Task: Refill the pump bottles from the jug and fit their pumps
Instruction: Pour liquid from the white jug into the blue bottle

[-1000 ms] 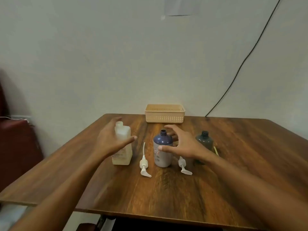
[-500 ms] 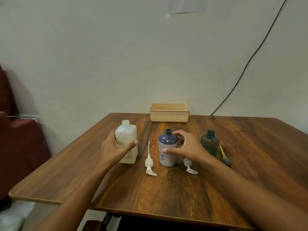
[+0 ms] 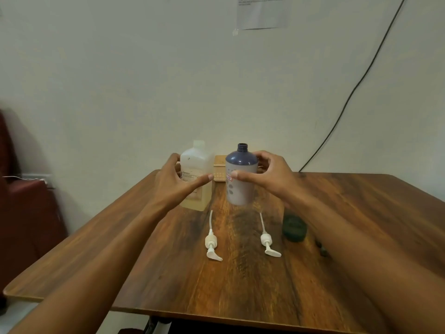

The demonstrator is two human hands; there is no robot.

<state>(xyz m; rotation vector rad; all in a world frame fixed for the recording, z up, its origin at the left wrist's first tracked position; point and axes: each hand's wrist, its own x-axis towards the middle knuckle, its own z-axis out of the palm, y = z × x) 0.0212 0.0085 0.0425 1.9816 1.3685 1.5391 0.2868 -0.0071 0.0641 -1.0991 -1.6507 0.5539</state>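
Note:
My right hand (image 3: 269, 175) grips the blue pump bottle (image 3: 240, 179), which is lifted off the wooden table (image 3: 240, 280) with its neck uncapped. My left hand (image 3: 177, 183) wraps the translucent white jug (image 3: 197, 165), also raised, with yellowish liquid at its bottom. Two white pumps lie on the table below: the left pump (image 3: 212, 244) and the right pump (image 3: 267, 239), tubes pointing away from me. The dark green bottle (image 3: 294, 227) stands to the right, mostly hidden behind my right forearm.
A beige basket (image 3: 219, 171) sits at the table's far edge, half hidden behind jug and bottle. A small dark object (image 3: 321, 249) lies by my right forearm. A black cable (image 3: 349, 97) runs down the wall. A dark red seat (image 3: 26, 213) stands left.
Both hands closed on their objects and lifted them: the jug and the blue bottle rose off the table. The camera view tilted downward.

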